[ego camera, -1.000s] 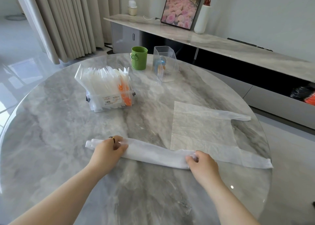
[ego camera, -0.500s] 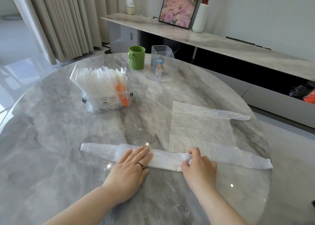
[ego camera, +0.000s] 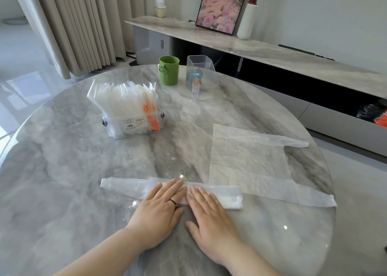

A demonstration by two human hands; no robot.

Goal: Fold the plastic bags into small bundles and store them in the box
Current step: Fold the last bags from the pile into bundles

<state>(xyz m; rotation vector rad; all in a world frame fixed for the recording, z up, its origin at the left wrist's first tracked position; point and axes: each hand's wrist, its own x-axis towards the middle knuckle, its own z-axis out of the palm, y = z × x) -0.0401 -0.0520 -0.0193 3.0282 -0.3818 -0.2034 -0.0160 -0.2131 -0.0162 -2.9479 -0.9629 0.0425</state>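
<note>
Grey marble forms the round surface (ego camera: 62, 160), and a clear box (ego camera: 134, 127) stands on it, packed upright with folded white bags (ego camera: 123, 100) and a few orange ones. Nearer the person than the box, and a little to its right, a white bag folded into a long strip (ego camera: 125, 186) lies flat and crosswise. Both hands press on it side by side. The left hand (ego camera: 159, 208), with a dark ring, has its fingers (ego camera: 173, 186) straight and together across the strip's middle. The right hand (ego camera: 211, 210) lies palm down just beside it, fingers stretched onto the strip, thumb out on the marble. Neither hand grips anything. The strip's ends stick out past both hands. Well right of the box, a second bag (ego camera: 247, 160) is spread out flat, its handles pointing away from the box, its near handle meeting the strip's right end. Behind the box to the right stand a green cup (ego camera: 169, 70) and a ribbed clear holder (ego camera: 201, 76).
</note>
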